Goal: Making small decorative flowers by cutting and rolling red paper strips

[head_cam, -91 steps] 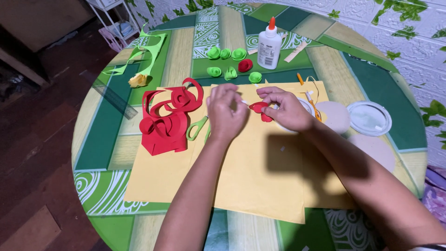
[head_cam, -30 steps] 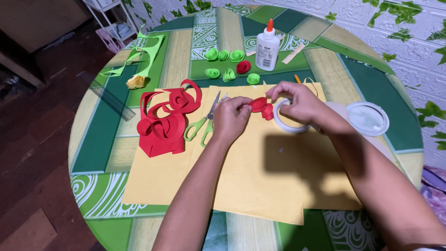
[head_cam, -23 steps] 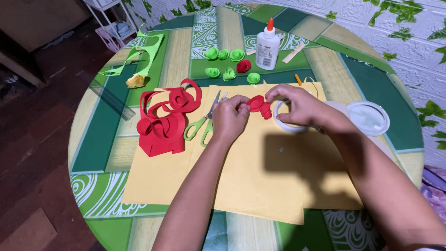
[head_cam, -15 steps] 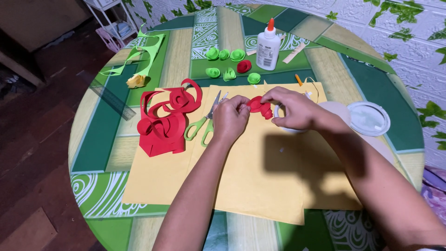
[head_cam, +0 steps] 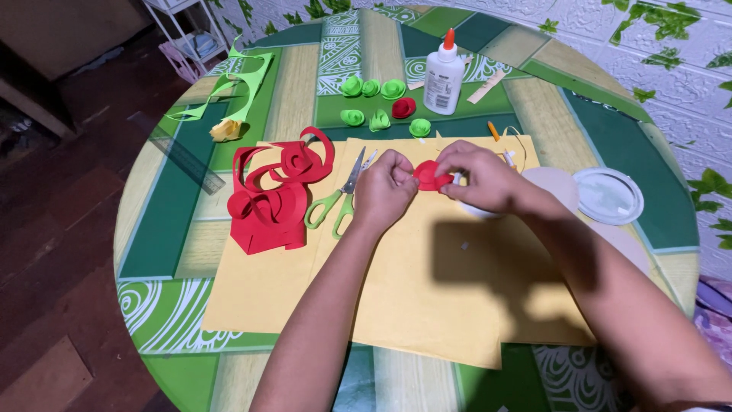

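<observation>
Pinching the red paper coil between the closed fingers of the left hand and right hand above the yellow sheet, the person seems to be rolling it, and tightening the next turn likely needs a firm, even grip.

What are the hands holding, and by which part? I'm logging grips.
Both the left hand and right hand pinch a small red paper roll by its opposite edges.

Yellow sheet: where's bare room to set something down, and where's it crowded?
Free: the yellow sheet below the red paper curls, left of the left hand's forearm. Crowded: the far edge, with scissors, both hands on the red paper piece, green rolls and glue bottle.
</observation>
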